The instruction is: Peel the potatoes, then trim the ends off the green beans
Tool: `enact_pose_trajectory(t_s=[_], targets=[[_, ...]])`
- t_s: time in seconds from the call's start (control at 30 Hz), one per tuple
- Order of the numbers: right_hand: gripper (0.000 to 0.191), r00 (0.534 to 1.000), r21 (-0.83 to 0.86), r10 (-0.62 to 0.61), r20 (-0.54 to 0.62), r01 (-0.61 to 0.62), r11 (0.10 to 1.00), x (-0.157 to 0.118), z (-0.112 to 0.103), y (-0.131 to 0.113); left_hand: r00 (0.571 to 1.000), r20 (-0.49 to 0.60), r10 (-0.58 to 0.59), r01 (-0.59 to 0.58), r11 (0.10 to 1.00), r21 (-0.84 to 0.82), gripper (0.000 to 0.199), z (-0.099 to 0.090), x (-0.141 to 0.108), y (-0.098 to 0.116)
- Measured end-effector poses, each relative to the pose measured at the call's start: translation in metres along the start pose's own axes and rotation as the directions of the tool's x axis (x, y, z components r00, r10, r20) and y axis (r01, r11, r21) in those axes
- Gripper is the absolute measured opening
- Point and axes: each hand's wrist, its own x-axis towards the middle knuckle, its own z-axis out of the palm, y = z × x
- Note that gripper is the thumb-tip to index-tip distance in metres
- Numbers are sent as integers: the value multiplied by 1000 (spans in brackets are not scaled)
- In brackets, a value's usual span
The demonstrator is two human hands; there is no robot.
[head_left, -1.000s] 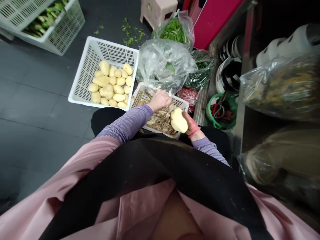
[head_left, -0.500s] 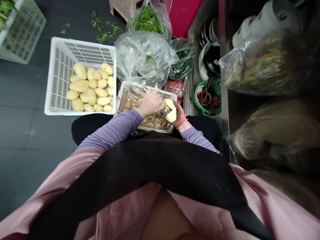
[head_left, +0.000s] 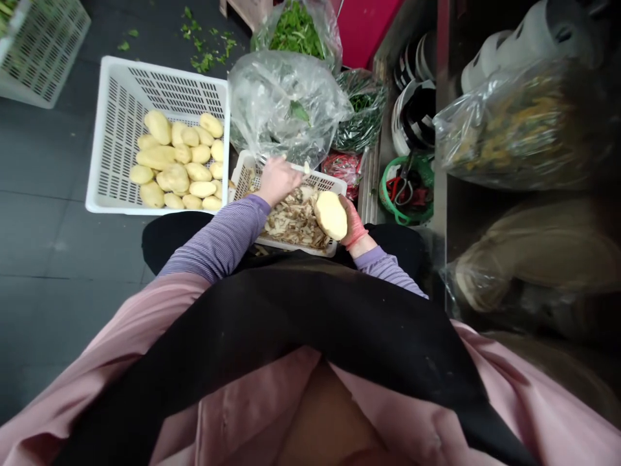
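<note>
My left hand (head_left: 279,180) is closed above the peelings basket, a little apart from the potato. It grips a peeler, now mostly hidden by the fingers and blurred. My right hand (head_left: 353,221), in a pinkish-red glove, is wrapped round the far side of a large potato (head_left: 331,215). Pale, bare flesh shows on the potato's upper face, with some brown skin along its lower left edge. Under both hands sits a shallow white basket (head_left: 339,184) holding a heap of brown and pale peelings (head_left: 294,223).
At left stands a white crate (head_left: 94,200) with many peeled potatoes (head_left: 172,178). Ahead lie clear plastic bags (head_left: 286,97) with greens. To the right are a green basket (head_left: 388,188) with scissors (head_left: 403,191), a shelf edge (head_left: 440,162) and a bagged yellowish item (head_left: 514,123).
My left hand has moved left, taking the peeler off the potato's face. The right hand still holds the potato, now turned slightly with its pale face fully exposed. The view has shifted a little.
</note>
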Motion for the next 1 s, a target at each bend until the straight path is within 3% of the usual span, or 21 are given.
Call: enact_pose_trajectory(t_s=[0.07, 0.2, 0.27, 0.37, 0.43, 0.57, 0.7, 0.8, 0.87, 1.0], targets=[[60, 998, 34, -22, -55, 23, 999, 2, 8, 0, 999, -53, 6, -6, 1000, -3, 63, 1, -1, 10], [61, 994, 66, -44, -105, 51, 997, 8, 15, 7, 986, 72, 153, -151, 988, -32, 65, 5, -8, 32], [61, 996, 63, -21, -85, 26, 998, 9, 11, 8, 989, 77, 124, -121, 992, -47, 70, 6, -10, 25], [59, 998, 37, 29, -49, -27, 999, 5, 3, 3, 999, -27, -30, 29, 998, -51, 76, 2, -8, 0], [58, 998, 20, 46, -48, -45, 999, 2, 1, -2, 999, -42, -29, 26, 998, -64, 75, -1, -5, -9], [57, 996, -6, 45, -77, -46, 999, -1, 6, -4, 993, 71, 99, -94, 993, -77, 73, -7, -1, -3], [67, 998, -82, 63, -23, -65, 994, -1, 3, 1, 998, 17, -53, 54, 998, -31, 67, -20, 1, -1], [68, 999, -115, 29, -22, -31, 993, 1, -7, 4, 999, 35, -37, 38, 999, -33, 62, -26, 1, -3], [71, 1000, -170, 11, 22, -7, 985, 3, -14, 2, 997, 75, -34, 37, 999, -36, 61, -29, 1, -4], [96, 969, -343, -21, 247, 108, 933, 10, -17, -17, 995, 83, -62, 68, 995, -73, 66, -42, 0, -3]])
